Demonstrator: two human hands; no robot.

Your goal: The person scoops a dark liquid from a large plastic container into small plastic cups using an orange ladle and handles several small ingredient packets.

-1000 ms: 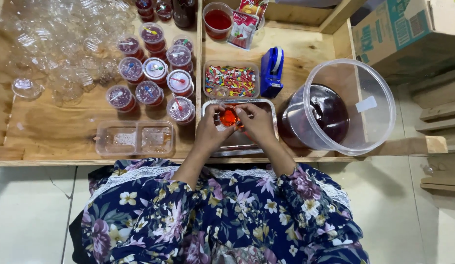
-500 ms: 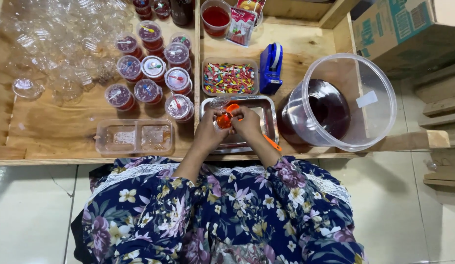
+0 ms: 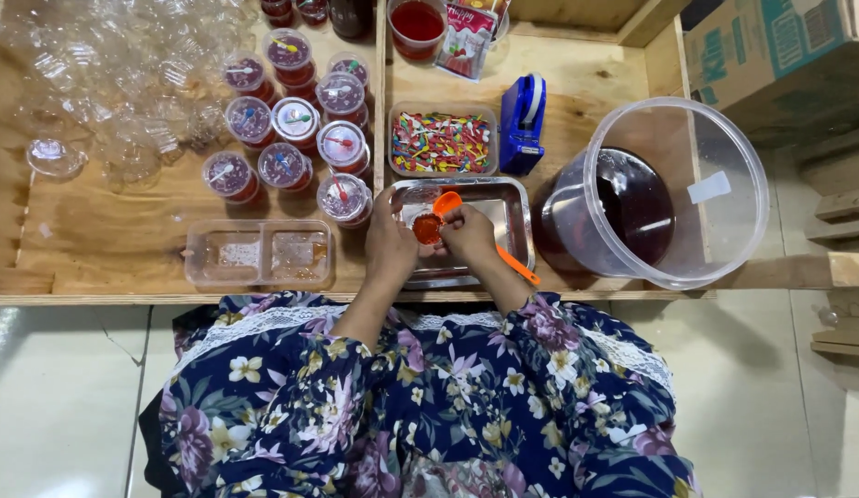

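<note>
Small red-filled cup: over steel tray, pinched between left hand and right hand. Likely light, thin-walled, spill-prone; grip by rim sides. Orange scoop at cup's 1 o'clock. Sealed cups at 10 o'clock; tub at 3 o'clock.

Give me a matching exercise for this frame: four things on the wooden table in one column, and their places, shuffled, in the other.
Things:
1. metal tray
2. blue tape dispenser
3. big clear bucket of dark red liquid
4. clear two-part container

Places:
A. far right of the table
B. under both hands
C. near the front edge, left of the hands
D. behind the tray, beside the box of coloured bits

Pairs: 1-B, 2-D, 3-A, 4-C
</note>
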